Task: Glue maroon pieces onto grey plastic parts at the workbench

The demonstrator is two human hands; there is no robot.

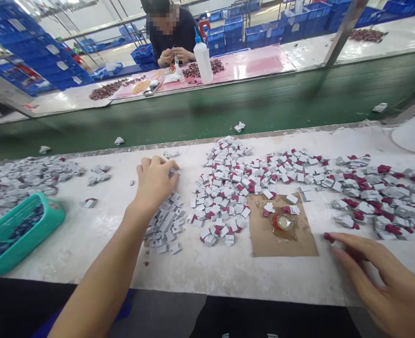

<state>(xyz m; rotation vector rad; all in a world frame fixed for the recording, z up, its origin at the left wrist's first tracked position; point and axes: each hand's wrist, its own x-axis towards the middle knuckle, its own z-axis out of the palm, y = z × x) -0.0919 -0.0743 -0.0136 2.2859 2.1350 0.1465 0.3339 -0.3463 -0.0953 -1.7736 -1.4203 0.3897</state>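
My left hand (156, 180) reaches over the edge of a pile of small grey plastic pieces (167, 225). Its thumb and index finger are curled around a grey piece (173, 171), partly hidden by the fingers. At the right, my right hand (387, 270) has a small maroon piece (328, 237) at the tips of its fingers; the rest of what it grips is hidden. Between the hands lies a brown cardboard square (281, 246) with a small round dish (284, 222) of clear liquid and a few grey and maroon pieces on it.
Joined grey and maroon pieces (228, 183) spread over the middle, with another heap (387, 202) at right. A teal basket (49, 213) of dark pieces stands at left. Beyond runs a green belt (179, 115); across it a person (174, 35) works beside a white bottle (203, 61).
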